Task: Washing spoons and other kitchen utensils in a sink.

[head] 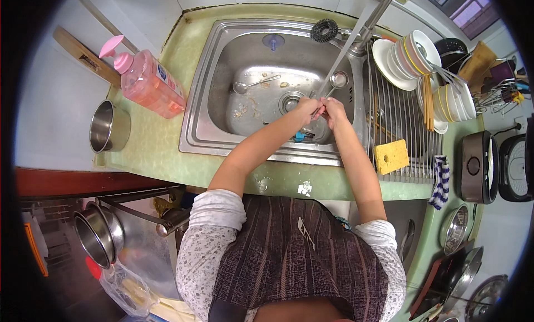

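Over the right side of the stainless steel sink [233, 67], my left hand [309, 106] and my right hand [334, 112] meet around the thin handle of a metal ladle [339, 79]. Its round bowl points away from me, towards the sink's far right. A stream of water [340, 57] falls from the faucet [377, 15] onto my fingers and the handle. To the left, a metal spoon [240, 87] lies on the sink floor among food scraps [241, 112]. The drain [288, 101] is partly covered by my left hand. Below my wrists lies a utensil with a blue part [299, 136], mostly hidden.
A pink pump bottle [152, 84] and a steel pot [110, 126] stand left. A black scrubber [324, 30] sits on the rim. Rightward, a draining rack [411, 134] bears a yellow sponge [391, 156], stacked bowls [411, 57] and chopsticks [428, 103]. Beyond is an open-lidded appliance [475, 167].
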`<state>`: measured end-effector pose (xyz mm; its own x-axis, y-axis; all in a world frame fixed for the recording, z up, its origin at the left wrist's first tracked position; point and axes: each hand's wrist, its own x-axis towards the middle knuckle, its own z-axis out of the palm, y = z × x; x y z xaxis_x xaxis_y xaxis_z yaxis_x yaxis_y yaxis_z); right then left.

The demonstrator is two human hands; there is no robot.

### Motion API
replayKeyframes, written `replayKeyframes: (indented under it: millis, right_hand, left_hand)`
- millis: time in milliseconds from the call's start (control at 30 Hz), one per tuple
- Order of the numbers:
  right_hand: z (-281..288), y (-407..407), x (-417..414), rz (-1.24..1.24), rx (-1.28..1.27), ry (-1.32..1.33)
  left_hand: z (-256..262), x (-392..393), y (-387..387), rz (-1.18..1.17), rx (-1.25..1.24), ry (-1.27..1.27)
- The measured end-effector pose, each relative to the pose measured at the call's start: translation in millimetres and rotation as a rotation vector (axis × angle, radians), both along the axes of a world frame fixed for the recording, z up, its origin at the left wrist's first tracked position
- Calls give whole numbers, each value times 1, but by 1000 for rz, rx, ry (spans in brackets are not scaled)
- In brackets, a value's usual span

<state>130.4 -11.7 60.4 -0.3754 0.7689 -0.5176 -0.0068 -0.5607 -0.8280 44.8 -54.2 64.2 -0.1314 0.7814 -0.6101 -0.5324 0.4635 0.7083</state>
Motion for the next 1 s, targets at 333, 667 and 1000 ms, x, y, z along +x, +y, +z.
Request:
replayKeyframes:
  millis: [333, 667, 1000]
  right_hand:
    - [-9, 30, -13, -247, -141, -34]
    - [4, 48, -13, 15, 41, -340]
    - [102, 144, -13, 75, 1304, -648]
  left_hand:
    - [6, 5, -21, 42, 94, 149]
    - [-8, -17, -33, 102, 381, 829]
    - [61, -56, -44, -426, 882, 2192]
